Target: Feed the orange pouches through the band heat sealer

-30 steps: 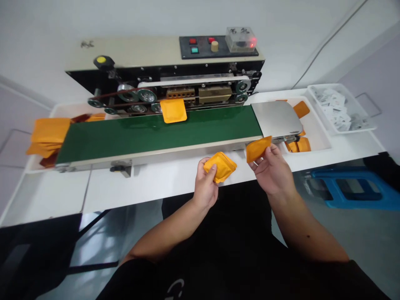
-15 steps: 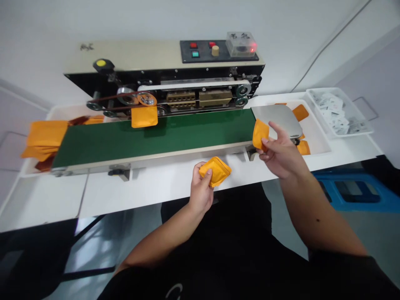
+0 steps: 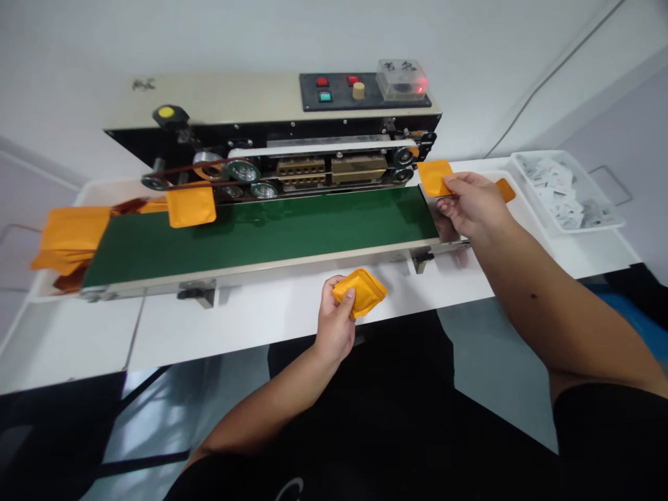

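Note:
My left hand [image 3: 337,327] is closed on a small stack of orange pouches [image 3: 360,292] held over the white table's front edge. My right hand [image 3: 470,203] pinches a single orange pouch [image 3: 434,177] at the right end of the sealing machine [image 3: 292,132], beside its rollers and above the green conveyor belt [image 3: 261,233]. Another orange pouch [image 3: 191,206] rides along the sealing band toward the belt's left end.
A heap of sealed orange pouches [image 3: 70,236] lies in a white tray at the left end of the belt. A clear tray of small white packets [image 3: 566,191] stands at the far right. The control panel [image 3: 360,90] shows a red light.
My right hand carried its single pouch from near my left hand up to the machine's right-hand infeed. The pouch on the sealing band travelled left. My left hand stayed put.

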The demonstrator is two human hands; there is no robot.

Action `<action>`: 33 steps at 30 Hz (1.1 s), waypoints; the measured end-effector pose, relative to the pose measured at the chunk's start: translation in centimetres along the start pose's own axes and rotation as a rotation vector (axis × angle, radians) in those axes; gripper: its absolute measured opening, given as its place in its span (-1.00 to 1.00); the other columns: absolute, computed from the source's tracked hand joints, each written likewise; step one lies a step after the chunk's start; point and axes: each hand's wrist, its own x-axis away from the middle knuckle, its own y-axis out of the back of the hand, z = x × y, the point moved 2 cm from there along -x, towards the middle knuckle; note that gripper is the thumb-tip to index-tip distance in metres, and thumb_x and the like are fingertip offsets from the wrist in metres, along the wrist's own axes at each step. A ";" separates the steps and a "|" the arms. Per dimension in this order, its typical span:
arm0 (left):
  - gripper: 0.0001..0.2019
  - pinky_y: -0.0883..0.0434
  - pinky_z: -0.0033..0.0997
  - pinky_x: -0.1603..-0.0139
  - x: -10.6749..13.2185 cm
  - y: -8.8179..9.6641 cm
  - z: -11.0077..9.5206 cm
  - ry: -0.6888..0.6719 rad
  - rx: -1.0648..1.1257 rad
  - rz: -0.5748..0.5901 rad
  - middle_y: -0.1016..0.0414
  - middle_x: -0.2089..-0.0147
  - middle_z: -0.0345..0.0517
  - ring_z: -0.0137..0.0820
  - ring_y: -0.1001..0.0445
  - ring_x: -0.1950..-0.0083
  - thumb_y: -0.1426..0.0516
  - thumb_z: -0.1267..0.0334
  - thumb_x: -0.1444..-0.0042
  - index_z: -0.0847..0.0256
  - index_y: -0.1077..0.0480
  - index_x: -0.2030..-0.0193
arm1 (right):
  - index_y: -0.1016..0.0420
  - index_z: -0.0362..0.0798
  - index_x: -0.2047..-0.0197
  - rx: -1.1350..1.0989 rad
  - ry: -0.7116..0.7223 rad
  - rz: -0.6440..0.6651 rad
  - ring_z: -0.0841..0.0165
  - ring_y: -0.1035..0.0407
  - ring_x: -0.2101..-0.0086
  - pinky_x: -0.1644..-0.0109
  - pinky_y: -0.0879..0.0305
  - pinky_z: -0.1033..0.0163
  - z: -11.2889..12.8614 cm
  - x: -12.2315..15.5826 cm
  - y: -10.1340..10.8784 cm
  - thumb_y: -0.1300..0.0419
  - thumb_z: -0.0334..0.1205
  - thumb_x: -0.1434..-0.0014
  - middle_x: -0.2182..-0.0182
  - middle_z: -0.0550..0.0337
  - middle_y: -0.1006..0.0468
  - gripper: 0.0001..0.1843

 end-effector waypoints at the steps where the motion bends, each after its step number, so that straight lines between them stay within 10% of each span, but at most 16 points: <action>1: -0.51 -0.45 -0.47 0.14 0.0 0.0 0.0 -0.002 -0.001 -0.001 -0.49 0.11 -0.22 -0.40 -0.48 0.15 -0.50 0.00 -0.15 0.05 -0.38 -0.03 | -0.40 0.02 0.30 0.005 -0.006 -0.006 0.49 -0.36 0.63 0.61 -0.39 0.45 0.0 -0.3 -0.3 -0.32 -0.38 -0.40 0.49 0.23 -0.52 -0.76; 18: -0.51 -0.44 -0.44 0.11 -0.6 0.5 0.1 0.001 0.000 0.004 -0.49 0.10 -0.21 -0.39 -0.47 0.14 -0.50 0.00 -0.16 0.06 -0.37 -0.04 | -0.46 0.04 0.08 0.216 -0.010 0.175 0.36 -0.61 0.47 0.58 -0.37 0.44 0.1 0.2 -1.9 -0.45 -0.07 -0.36 0.30 0.11 -0.72 -0.72; 25: -0.51 -0.43 -0.45 0.14 -0.6 0.5 -0.1 0.007 -0.010 -0.005 -0.48 0.12 -0.21 -0.39 -0.46 0.16 -0.50 -0.01 -0.15 0.06 -0.38 -0.02 | -0.51 0.05 0.05 0.273 0.166 0.166 0.45 -0.42 0.59 0.66 -0.10 0.41 -1.7 6.4 0.3 -0.53 0.02 -0.22 0.32 0.18 -0.66 -0.60; 33: -0.49 -0.47 -0.43 0.10 -0.9 -1.0 0.1 0.017 0.057 -0.004 -0.49 0.05 -0.19 -0.39 -0.49 0.11 -0.53 0.03 -0.10 0.07 -0.39 -0.01 | -0.61 0.03 0.01 0.297 0.132 0.322 0.38 -0.47 0.36 0.31 -0.47 0.24 -10.0 16.5 2.0 -0.48 0.00 -0.25 0.22 0.16 -0.62 -0.67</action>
